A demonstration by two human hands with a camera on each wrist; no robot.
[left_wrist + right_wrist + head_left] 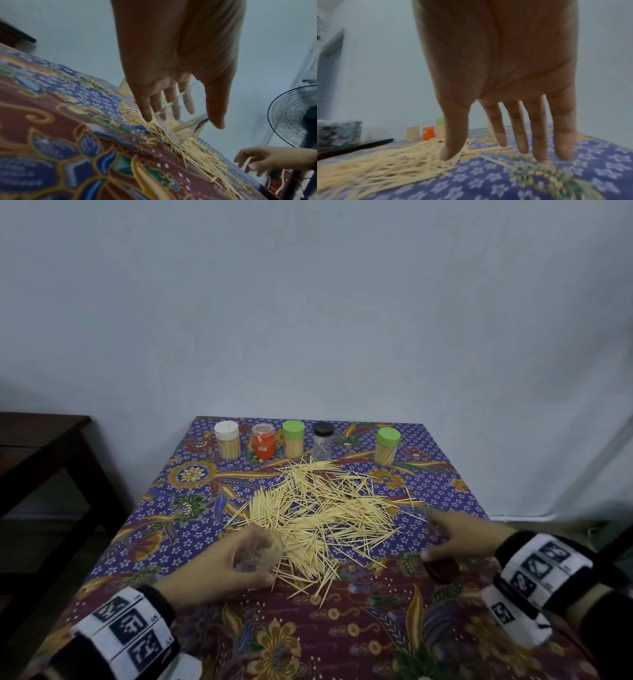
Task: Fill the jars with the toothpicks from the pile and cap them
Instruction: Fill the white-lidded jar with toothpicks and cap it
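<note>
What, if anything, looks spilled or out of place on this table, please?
The toothpicks lie scattered loose across the patterned cloth, which is the pile to be jarred. The black-lidded jar in the back row looks nearly empty beside its full neighbours. Nothing looks damaged.

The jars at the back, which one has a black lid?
The clear jar, fourth from the left in the back row. It looks almost empty, while the white-lidded jar and both green-lidded ones are packed with toothpicks.
</note>
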